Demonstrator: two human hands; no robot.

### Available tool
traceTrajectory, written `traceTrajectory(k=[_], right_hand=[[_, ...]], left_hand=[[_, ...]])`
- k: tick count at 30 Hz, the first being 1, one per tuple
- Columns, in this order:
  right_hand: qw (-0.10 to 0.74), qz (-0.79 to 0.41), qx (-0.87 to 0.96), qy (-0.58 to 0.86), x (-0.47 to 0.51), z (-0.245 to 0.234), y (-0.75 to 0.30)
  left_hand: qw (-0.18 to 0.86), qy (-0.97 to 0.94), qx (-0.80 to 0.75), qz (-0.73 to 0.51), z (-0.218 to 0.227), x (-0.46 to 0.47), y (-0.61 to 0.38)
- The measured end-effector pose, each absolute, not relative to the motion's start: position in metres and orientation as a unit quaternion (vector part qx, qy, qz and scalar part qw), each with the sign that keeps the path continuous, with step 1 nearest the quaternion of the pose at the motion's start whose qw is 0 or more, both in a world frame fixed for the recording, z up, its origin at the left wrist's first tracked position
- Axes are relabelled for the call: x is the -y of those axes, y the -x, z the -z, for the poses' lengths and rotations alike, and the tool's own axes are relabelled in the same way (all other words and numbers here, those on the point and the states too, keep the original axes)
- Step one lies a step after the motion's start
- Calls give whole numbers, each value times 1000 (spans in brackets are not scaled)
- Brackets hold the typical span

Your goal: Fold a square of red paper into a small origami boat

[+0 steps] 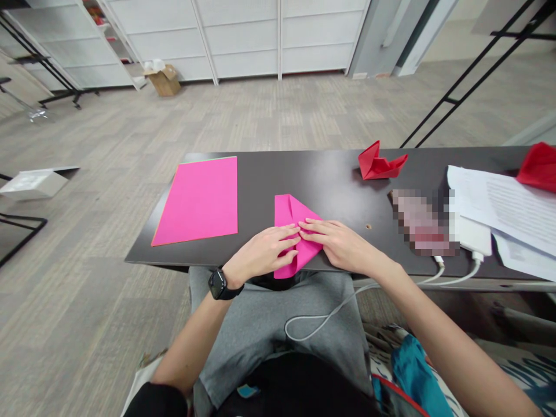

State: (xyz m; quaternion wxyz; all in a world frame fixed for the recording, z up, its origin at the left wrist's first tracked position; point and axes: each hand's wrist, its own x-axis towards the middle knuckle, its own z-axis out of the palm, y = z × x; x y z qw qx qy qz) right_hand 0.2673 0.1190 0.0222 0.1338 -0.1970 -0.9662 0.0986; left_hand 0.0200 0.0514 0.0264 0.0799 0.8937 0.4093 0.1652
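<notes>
A partly folded sheet of pink paper (pixel 284 209) lies at the table's front edge, one corner jutting over it. My left hand (pixel 264 252) rests on its left part, fingers stretched out across the surface. From the right, my right hand (pixel 341 240) lies over the paper's right corner with its fingers extended flat. The fingertips of both hands come close together near the middle fold. Beyond my right hand stands a folded red paper boat (pixel 382 165). To the left lies a stack of flat paper with a pink sheet (pixel 204 200) on top.
On the right of the dark table (pixel 299 171) lie a pixelated flat object (pixel 421 223), a white power bank (pixel 475 234) with white cables (pixel 321 317), printed papers (pixel 508 202) and a red object (pixel 538 168). A cardboard box (pixel 164 80) stands on the floor.
</notes>
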Motion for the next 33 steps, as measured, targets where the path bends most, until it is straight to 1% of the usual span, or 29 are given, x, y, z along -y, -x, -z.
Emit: traceTrajectory(k=[9, 11, 15, 19, 22, 28, 33], right_hand=[[140, -107, 968, 181, -125, -21, -267], [142, -99, 963, 206, -120, -25, -268], [152, -54, 940, 302, -98, -31, -264], [115, -19, 925, 363, -81, -24, -255], [94, -11, 927, 363, -78, -18, -251], [86, 17, 931, 356, -80, -17, -253], [86, 15, 929, 359, -103, -15, -247]], left_hand=[[46, -893, -420, -156, -29, -50, -25], [45, -891, -426, -153, -28, -49, -25], [44, -891, -425, -154, -23, -46, -25], [47, -888, -430, -157, -23, -45, -24], [45, -888, -431, -156, -25, -45, -25], [37, -885, -435, -160, -28, -43, -27], [24, -884, -444, -144, -33, -70, -28]])
